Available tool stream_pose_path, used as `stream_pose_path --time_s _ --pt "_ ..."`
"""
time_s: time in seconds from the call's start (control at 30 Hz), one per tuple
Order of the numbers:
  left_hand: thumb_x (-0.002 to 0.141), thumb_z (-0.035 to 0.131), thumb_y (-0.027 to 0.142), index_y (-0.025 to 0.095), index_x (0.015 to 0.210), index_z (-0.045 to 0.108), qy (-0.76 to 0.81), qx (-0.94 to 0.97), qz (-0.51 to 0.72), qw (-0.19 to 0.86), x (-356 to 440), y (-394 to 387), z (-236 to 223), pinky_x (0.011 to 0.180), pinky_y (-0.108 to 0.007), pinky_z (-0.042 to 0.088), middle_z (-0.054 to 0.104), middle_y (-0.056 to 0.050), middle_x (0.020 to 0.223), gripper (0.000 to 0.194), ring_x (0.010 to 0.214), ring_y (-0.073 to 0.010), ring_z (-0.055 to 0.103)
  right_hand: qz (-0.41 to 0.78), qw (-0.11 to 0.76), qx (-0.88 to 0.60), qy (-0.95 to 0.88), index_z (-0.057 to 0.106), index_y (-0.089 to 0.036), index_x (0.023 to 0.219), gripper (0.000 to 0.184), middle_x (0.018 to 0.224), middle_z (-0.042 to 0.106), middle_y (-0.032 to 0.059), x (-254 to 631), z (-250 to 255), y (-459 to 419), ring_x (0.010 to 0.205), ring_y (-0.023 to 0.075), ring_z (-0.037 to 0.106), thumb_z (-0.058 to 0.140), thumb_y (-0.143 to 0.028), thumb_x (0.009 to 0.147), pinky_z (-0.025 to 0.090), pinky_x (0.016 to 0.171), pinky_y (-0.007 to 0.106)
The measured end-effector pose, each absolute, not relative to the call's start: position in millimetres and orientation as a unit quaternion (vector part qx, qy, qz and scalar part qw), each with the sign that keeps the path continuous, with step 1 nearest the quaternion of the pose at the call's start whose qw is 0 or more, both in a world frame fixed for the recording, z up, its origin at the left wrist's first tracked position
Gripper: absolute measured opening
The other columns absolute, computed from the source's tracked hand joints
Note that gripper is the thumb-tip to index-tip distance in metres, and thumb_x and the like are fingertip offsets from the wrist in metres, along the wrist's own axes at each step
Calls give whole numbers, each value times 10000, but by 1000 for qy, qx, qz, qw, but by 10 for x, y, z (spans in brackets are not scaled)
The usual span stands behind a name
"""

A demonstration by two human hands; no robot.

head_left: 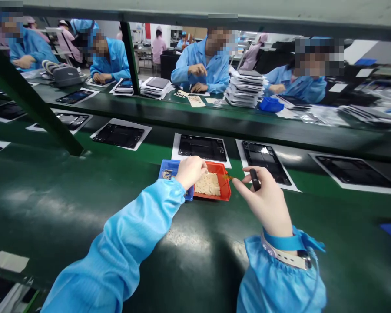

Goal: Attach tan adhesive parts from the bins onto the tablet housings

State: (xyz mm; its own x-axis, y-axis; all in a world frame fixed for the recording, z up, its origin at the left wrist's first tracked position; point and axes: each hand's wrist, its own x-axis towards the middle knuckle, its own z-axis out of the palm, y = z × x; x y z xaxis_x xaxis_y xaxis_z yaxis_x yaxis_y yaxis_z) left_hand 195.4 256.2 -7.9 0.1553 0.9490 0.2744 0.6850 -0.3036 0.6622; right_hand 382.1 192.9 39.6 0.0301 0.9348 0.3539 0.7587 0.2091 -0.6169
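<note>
My left hand (190, 171) hovers over a red tray (226, 188) of small beige parts (208, 184), its fingers curled down into the pile; what they pinch is hidden. A blue tray (167, 170) with a few small parts sits touching the red tray's left side. My right hand (269, 200) is just right of the red tray, closed on black tweezers (254, 178), and its fingertips pinch a tiny orange part (227, 177) at the tray's corner. A wrist strap (288, 257) circles my right wrist.
Black tablet back covers on white sheets (202, 148) (263, 161) (119, 135) lie along the green conveyor belt beyond the trays. Several workers in blue coats sit across the line with stacks of trays (244, 89). A green frame post (29, 102) slants at left.
</note>
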Motion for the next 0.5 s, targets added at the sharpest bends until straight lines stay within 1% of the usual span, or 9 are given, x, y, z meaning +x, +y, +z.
stream_pose_path --time_s 0.07,0.13,0.2,0.33,0.43,0.5 --pt "760 629 190 165 720 631 553 729 350 199 1926 2547 -75 792 -301 463 652 -40 813 47 809 -188 611 119 364 -610 -694 543 -197 1012 406 756 553 -4 3802 383 1927 530 105 433 629 -480 734 397 567 283" --pt "796 607 205 169 841 612 539 730 364 209 1900 2503 -66 754 -259 475 652 -20 839 58 777 -150 612 125 364 -601 -700 545 -196 1025 437 759 548 -4 3793 381 1927 536 107 431 633 -504 728 396 565 284" --pt "837 551 178 170 909 593 524 732 373 223 1897 2478 -79 730 -231 481 652 -8 830 84 745 -123 613 132 365 -595 -704 550 -195 1031 447 763 546 -4 3794 382 1933 543 108 433 637 -509 725 396 564 283" --pt "815 488 65 144 867 614 517 733 367 247 1952 2575 -183 790 -265 490 664 -36 818 157 771 -142 622 130 363 -601 -700 555 -202 1034 422 765 551 -5 3809 373 1950 557 111 445 637 -491 737 396 565 278" --pt "792 456 18 133 852 633 504 739 359 268 1981 2648 -215 856 -293 481 680 -58 877 219 851 -165 627 124 359 -609 -696 559 -203 1020 385 765 553 -3 3824 370 1947 572 116 460 632 -471 754 396 572 278" --pt "802 425 8 132 886 635 487 745 362 277 1966 2600 -162 900 -294 463 679 -62 937 258 916 -166 618 128 361 -604 -699 556 -203 1020 381 774 550 -2 3827 380 1935 565 110 447 634 -467 757 396 570 278"
